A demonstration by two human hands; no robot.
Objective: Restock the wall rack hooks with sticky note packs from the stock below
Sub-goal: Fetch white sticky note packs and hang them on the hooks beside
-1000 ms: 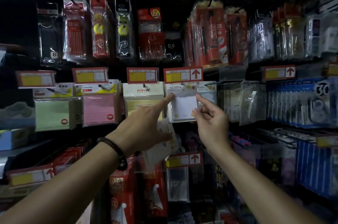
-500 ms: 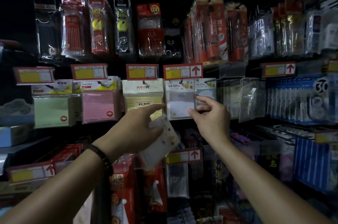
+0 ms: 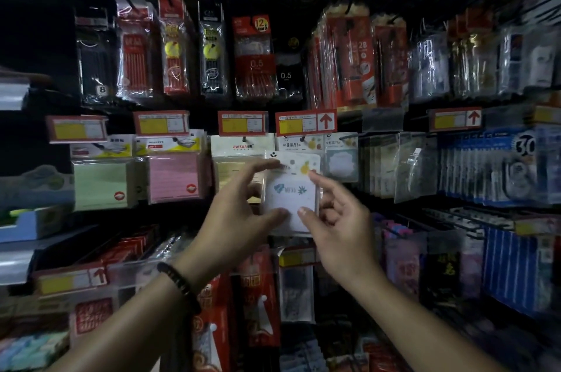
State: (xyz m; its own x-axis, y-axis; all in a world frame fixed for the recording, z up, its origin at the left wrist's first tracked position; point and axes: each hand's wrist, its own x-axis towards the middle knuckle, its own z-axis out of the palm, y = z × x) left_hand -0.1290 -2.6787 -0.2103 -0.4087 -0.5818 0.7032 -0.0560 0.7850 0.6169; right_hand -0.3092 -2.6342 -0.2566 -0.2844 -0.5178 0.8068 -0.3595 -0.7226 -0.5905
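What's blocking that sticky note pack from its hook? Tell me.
Nothing visible. The left hand and right hand hold the pack just below the hook; the price tag sits above it, other packs hang behind.

Glossy clear plastic wraps the sticky note pack (image 3: 290, 192) and matt paper price tags (image 3: 305, 122).

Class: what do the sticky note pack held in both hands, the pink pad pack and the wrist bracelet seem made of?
Sticky note pack: white paper pad with printed card header, probably in a clear plastic sleeve, judging by its faint sheen.
Pink pad pack: matte ruled paper under glossy film that catches glare.
Bracelet: dark round beads, perhaps wood or stone; too dim to tell.
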